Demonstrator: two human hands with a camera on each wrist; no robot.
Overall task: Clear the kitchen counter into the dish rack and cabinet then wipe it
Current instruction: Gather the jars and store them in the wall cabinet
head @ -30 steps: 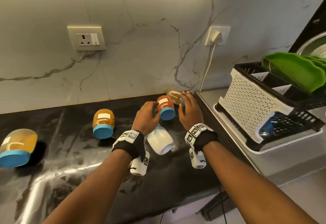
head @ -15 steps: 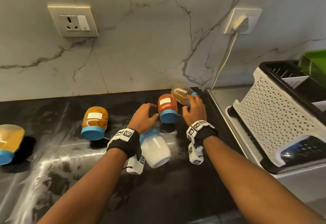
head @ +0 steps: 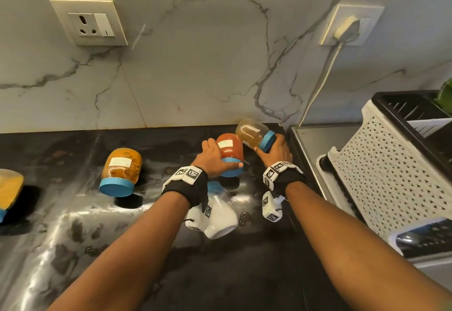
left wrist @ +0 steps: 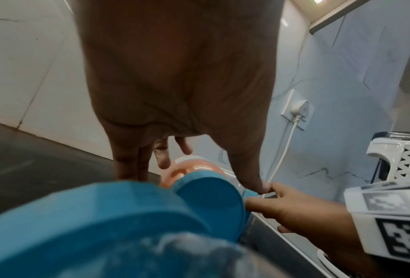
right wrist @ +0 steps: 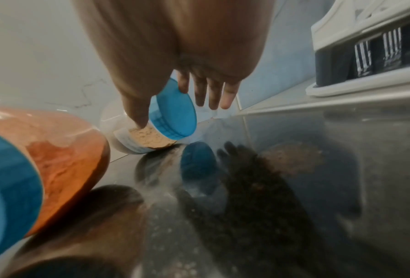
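My left hand grips the red spice jar, thumb against its blue lid and fingers round the far side. My right hand pinches the blue lid of the tan powder jar, which tilts with its base toward the wall; in the right wrist view the thumb lies on the jar's neck and the other fingers stretch past the lid. A white jar with a blue lid lies on the black counter under my left wrist.
An orange jar and a yellow jar stand further left on the counter. The white and black dish rack sits on a steel drainboard at the right. A plugged-in cable hangs on the marble wall.
My left hand has closed round the red jar. My right hand has taken the tan jar by its lid and tipped it over. The view has moved closer and to the left.
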